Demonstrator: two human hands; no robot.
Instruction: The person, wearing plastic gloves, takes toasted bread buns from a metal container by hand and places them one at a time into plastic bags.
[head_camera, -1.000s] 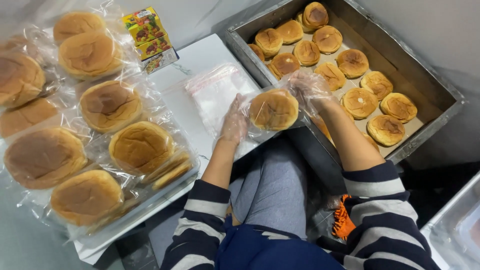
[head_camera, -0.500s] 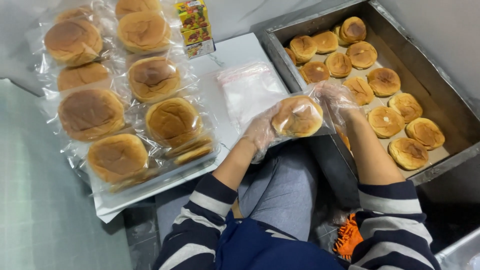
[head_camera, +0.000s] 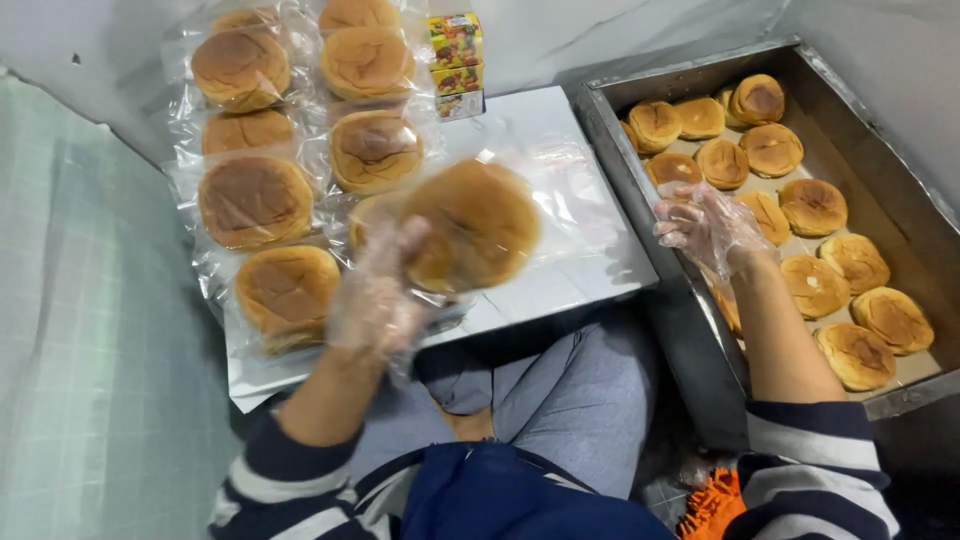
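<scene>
My left hand (head_camera: 375, 290), in a thin clear glove, holds a round brown bun in a clear plastic bag (head_camera: 470, 225), blurred by motion, over the right edge of the rows of bagged buns (head_camera: 255, 200). Gloved as well, my right hand (head_camera: 705, 228) hovers with fingers spread and nothing in it above the left side of the metal tray (head_camera: 610, 130) of unwrapped buns (head_camera: 812, 205). A stack of empty clear bags (head_camera: 560, 190) lies on the white board between the two hands.
The white board (head_camera: 560, 280) rests across my lap. A small colourful carton (head_camera: 455, 62) stands at its far edge. Grey wall runs behind, and a greenish tiled floor (head_camera: 90, 330) lies to the left. Something orange (head_camera: 712, 505) lies by my right sleeve.
Both hands held the bagged bun between board and tray. The right hand let go and moved over the tray; the left hand carried the bun left toward the bagged rows.
</scene>
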